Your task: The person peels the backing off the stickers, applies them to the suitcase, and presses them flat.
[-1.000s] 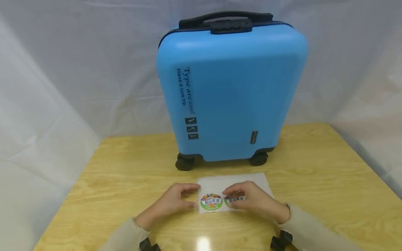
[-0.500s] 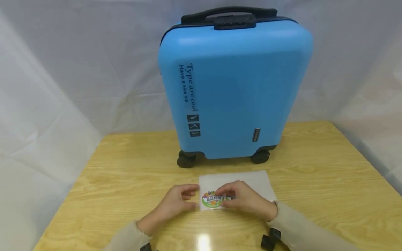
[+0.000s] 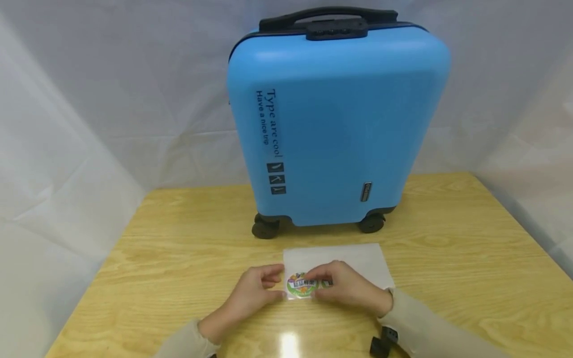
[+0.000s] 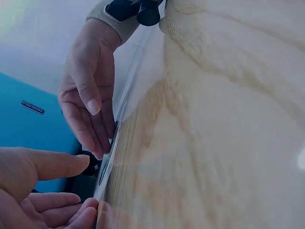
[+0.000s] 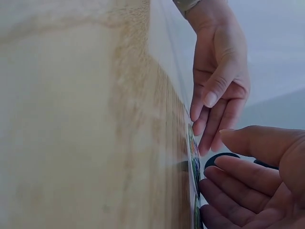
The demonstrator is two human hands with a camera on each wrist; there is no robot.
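Observation:
A white sheet (image 3: pixel 369 261) with round fruit-print stickers lies flat on the table. Its left sticker (image 3: pixel 299 287) shows green and orange with dark lettering. Beside it, a second sticker (image 3: pixel 327 283) is mostly covered by my right hand (image 3: pixel 351 289). That hand arches over the sheet, fingertips at the left sticker's right side; in the right wrist view its thumb (image 5: pixel 257 140) stands apart from the fingers. At the sheet's left edge, my left hand (image 3: pixel 252 291) reaches in with relaxed fingers, and its fingertips touch the edge in the left wrist view. Nothing is pinched by either hand.
Upright behind the sheet stands a blue suitcase (image 3: pixel 331 134) with a black handle (image 3: pixel 329 12) and black wheels (image 3: pixel 265 228). The wood-grain table (image 3: pixel 188 238) extends to both sides. White cloth (image 3: pixel 134 89) hangs behind and at the sides.
The right hand has shifted left from the second sticker to the left one's edge. The left hand stays by the sheet's left edge. The head view has tilted slightly down.

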